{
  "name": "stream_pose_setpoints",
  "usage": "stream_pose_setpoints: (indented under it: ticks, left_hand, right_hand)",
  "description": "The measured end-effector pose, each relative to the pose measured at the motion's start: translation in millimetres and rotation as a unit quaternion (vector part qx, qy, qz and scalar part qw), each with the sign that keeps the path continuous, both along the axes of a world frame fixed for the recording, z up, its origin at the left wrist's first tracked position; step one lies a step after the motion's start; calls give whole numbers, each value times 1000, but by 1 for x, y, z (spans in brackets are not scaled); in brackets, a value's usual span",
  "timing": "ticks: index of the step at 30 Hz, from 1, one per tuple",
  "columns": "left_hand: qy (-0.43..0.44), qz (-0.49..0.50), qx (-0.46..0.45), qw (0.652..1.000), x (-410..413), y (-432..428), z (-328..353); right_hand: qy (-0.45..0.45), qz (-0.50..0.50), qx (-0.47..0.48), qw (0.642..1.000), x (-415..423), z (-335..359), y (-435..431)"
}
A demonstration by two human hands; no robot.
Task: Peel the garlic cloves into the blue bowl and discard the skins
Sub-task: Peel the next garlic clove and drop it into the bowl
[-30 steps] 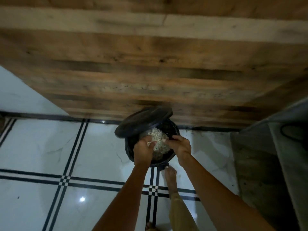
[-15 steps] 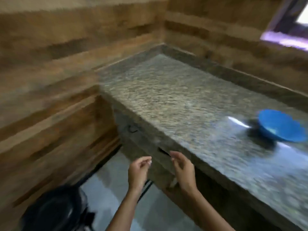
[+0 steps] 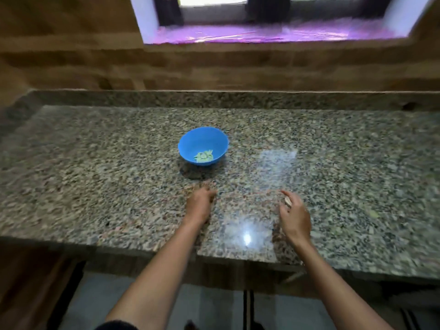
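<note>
bowl (image 3: 203, 146) mid worktop (image 3: 95, 177), cloves (image 3: 203, 156) in it, left hand (image 3: 199, 204) near side of bowl, right hand (image 3: 294, 217) further right

left hand (image 3: 201, 202): fingers curled under, blurred | right hand (image 3: 295, 216): fingers loose, apart | both forearms outstretched

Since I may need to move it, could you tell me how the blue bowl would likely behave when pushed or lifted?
The round blue plastic bowl holds only a few pale peeled garlic cloves, so it is probably light. On the glossy speckled granite countertop it would likely slide easily. Its narrow base means a rim push might tip it.
</note>
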State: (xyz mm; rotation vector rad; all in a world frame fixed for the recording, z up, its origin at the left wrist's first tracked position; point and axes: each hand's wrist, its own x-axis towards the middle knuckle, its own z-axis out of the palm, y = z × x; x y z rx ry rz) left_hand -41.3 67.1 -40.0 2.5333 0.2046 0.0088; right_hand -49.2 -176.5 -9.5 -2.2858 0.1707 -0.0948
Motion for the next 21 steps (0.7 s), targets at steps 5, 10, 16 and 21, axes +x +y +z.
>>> stream_pose_setpoints:
  ticks: [5, 10, 16, 21]
  left_hand:
    - [-119, -85, 71, 987, -14, 12, 3]
    - [-182, 79, 20, 980, 70, 26, 59]
    - [-118, 51, 58, 990, 111, 31, 60]
    - [-16, -88, -259, 962, 54, -32, 52]
  right_hand:
    - [65, -19, -70, 995, 23, -14, -21]
    - [84, -8, -127, 988, 32, -19, -9]
    - [79, -119, 54, 988, 40, -18, 1]
    - [153, -190, 471, 848, 40, -4, 42]
